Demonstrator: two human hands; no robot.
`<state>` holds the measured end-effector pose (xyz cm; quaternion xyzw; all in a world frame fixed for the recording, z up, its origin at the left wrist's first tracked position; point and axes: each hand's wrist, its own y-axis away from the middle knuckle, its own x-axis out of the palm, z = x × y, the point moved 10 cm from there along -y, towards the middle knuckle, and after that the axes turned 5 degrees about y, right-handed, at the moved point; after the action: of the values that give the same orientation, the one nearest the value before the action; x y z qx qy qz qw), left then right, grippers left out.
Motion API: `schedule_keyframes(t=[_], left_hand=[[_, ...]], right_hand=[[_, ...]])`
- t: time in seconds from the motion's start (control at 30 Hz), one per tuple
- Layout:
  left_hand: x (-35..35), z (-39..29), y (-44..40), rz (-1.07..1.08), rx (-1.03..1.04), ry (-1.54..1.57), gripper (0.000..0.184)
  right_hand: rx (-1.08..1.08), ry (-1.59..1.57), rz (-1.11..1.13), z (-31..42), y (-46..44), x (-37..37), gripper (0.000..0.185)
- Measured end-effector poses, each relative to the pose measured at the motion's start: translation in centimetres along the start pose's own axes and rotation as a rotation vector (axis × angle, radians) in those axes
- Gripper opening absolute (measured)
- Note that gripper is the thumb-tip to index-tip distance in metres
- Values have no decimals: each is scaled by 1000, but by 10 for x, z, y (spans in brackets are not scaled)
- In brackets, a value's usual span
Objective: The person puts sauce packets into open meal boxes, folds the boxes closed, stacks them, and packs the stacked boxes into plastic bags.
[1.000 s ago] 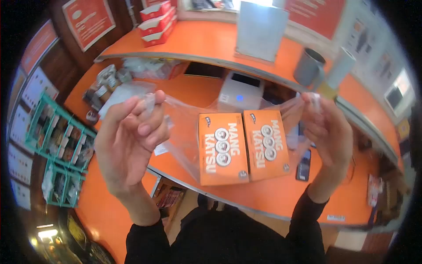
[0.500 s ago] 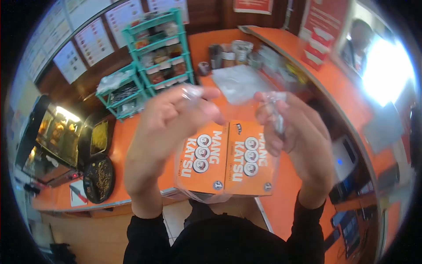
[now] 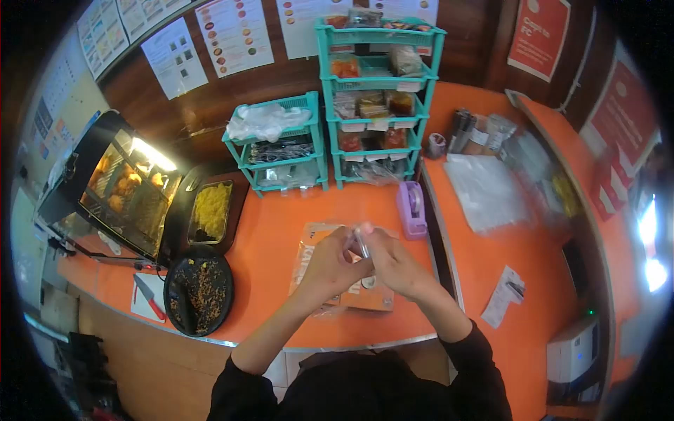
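Orange boxes (image 3: pixel 371 299) with white lettering sit inside a clear plastic bag (image 3: pixel 324 309) on the orange counter, largely covered by my hands. My left hand (image 3: pixel 330 261) is closed on the gathered top of the bag above the boxes. Pressed close against it, my right hand (image 3: pixel 399 263) also pinches the clear plastic, a twisted bit of which shows between the fingers. Exactly how the plastic is folded there is hidden by the fingers. A purple tape dispenser (image 3: pixel 412 210) stands just beyond my right hand.
Green tiered racks (image 3: pixel 326 151) of packets stand at the back. On the left are a lit food warmer (image 3: pixel 126 193), a tray of yellow crumbs (image 3: pixel 213 210), a black bowl (image 3: pixel 225 281) and a red-handled knife (image 3: pixel 149 296). Plastic bags (image 3: pixel 484 193) and a receipt (image 3: pixel 502 298) lie right.
My hands have come together from wide apart, drawing the bag's two sides to the middle. The view has swung rightward in content, bringing the tape dispenser and receipt into sight.
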<state>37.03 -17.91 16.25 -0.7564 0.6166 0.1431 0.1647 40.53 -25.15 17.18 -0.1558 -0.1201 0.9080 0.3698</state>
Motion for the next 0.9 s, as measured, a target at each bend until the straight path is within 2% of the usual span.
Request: schedule_keyframes(t=[0.07,0.13,0.2,0.23,0.3,0.37,0.4,0.47,0.5,0.53,0.57,0.6,0.67,0.73,0.77,0.83,0.87,0.9], left_hand=[[-17,18,-12,2,-53,3,36],[-18,25,-24,7,-61,241,26],[-16,39,-29,-64,-61,284,25],[-18,42,-31,-110,-56,312,24],[-23,41,-26,-178,-69,217,22],[-22,32,-18,-193,-54,-107,21],[-20,30,-12,-207,-70,-113,21],[-28,31,-3,-294,-220,-442,23],[-32,29,-5,-305,-234,-446,23],[-49,20,-4,-454,-176,-402,22],[-63,13,1,-599,-118,-358,23],[-66,19,1,-599,-134,-358,23],[-71,32,-2,-601,-6,-58,21],[-74,52,1,-589,60,-57,23],[-71,57,1,-579,127,-50,25],[-64,73,-6,-549,143,6,20],[-62,77,-9,-527,156,60,15],[-60,76,-19,-510,156,67,15]], right_hand=[[52,85,97,-14,-20,10,51],[97,183,197,-3,-42,3,49],[663,716,603,-19,-42,-10,36],[661,715,625,-30,-48,-14,36],[-280,1063,130,22,-95,-26,36],[-836,745,36,46,-92,9,35],[-512,355,395,2,-101,36,33],[-179,-49,735,-33,-104,59,30],[-109,108,821,-49,-111,56,28],[-34,269,905,-66,-112,54,27],[-29,259,918,-67,-107,50,27],[-56,309,861,-61,-104,42,24],[-85,356,804,-65,-89,36,22],[-274,56,316,-57,-76,1,16],[-267,58,311,-71,-58,0,16],[282,-280,97,-142,-31,-19,10],[289,-279,80,-143,-21,-19,10],[176,-93,0,-128,-15,-25,10]])
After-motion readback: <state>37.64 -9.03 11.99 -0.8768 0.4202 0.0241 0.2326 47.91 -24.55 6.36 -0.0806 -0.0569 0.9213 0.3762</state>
